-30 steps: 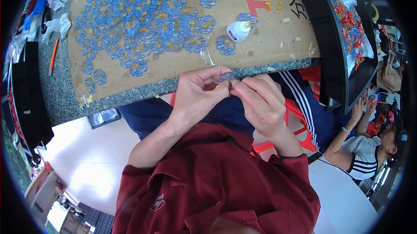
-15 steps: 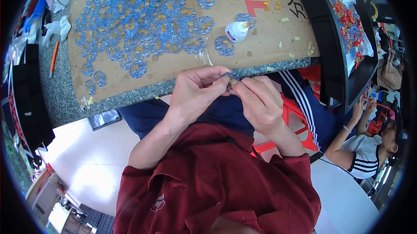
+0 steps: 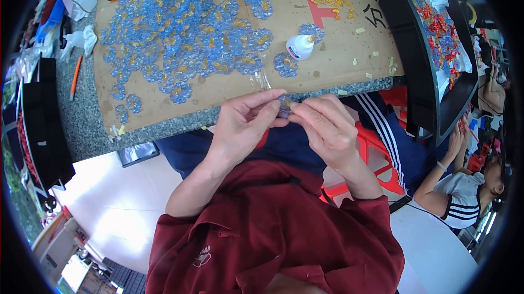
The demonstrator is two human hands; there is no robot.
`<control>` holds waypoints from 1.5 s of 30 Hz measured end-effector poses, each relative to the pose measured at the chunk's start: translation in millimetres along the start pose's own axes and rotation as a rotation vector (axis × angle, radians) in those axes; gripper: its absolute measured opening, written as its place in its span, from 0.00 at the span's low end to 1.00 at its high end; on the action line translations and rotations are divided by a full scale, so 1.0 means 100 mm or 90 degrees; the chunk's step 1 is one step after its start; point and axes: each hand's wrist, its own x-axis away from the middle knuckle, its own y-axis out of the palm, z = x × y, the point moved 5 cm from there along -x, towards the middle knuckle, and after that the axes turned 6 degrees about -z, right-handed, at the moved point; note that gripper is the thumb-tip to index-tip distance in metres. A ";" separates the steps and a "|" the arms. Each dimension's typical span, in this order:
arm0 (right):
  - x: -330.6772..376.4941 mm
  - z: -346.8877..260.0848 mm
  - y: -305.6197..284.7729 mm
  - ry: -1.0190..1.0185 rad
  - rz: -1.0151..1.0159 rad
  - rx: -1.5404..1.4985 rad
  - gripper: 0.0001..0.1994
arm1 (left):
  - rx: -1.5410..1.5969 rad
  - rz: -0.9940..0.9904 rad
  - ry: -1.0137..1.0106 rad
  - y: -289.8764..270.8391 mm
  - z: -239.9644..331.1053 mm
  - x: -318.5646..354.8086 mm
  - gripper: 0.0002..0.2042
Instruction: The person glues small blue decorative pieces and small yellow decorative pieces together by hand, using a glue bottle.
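Just past the table's near edge, I hold a translucent blue flower-shaped plastic piece (image 3: 284,109) with an amber middle. My left hand (image 3: 245,126) pinches its left side between thumb and fingers. My right hand (image 3: 329,130) is closed at its right side, fingertips pressed near the amber middle. The fingers cover part of the piece. Beyond my hands, a white squeeze bottle (image 3: 299,48) leans with its nozzle over another blue piece (image 3: 311,30). One more blue flower piece (image 3: 285,64) lies beside the bottle. Many similar blue pieces (image 3: 180,37) with amber middles cover the left of the cardboard.
Cardboard (image 3: 349,43) covers the speckled stone tabletop (image 3: 82,130). Small amber pieces (image 3: 339,2) lie at its far right. A black tray (image 3: 404,37) of red and blue parts stands at right. An orange stick-like tool (image 3: 76,78) lies left. A co-worker (image 3: 456,196) sits at right.
The blue piece has turned so more of its face and amber middle shows. My hands stay closed on it, shifted slightly. The whole view has shifted a little.
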 end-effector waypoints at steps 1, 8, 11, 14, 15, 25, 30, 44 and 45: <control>-0.02 0.00 -0.02 -0.001 0.005 -0.001 0.14 | -0.034 0.006 0.013 -0.03 0.02 0.01 0.12; -0.30 0.30 -0.09 0.185 0.167 0.065 0.22 | -0.494 0.188 0.205 -0.02 0.40 -0.06 0.10; -0.43 0.46 0.10 0.172 0.137 0.044 0.21 | -0.641 0.256 0.345 -0.02 0.45 -0.12 0.11; -0.44 0.48 0.00 0.170 0.168 0.025 0.16 | -0.848 0.283 0.486 0.07 0.52 -0.05 0.13; -0.42 0.47 -0.07 0.153 0.198 0.018 0.15 | -0.930 0.263 0.483 0.13 0.52 -0.02 0.14; -0.03 0.53 -0.31 0.282 0.199 -0.019 0.11 | -1.188 0.197 0.533 0.19 0.55 -0.50 0.21; 0.12 0.68 -0.24 0.342 0.274 -0.257 0.13 | -1.126 0.182 0.598 0.48 0.71 -0.65 0.18; 0.10 0.54 -0.19 0.372 0.270 -0.368 0.16 | -0.640 -0.104 0.389 0.61 0.57 -0.45 0.18; 0.08 0.49 -0.13 0.403 0.244 -0.445 0.16 | -0.639 -0.097 0.390 0.58 0.52 -0.39 0.18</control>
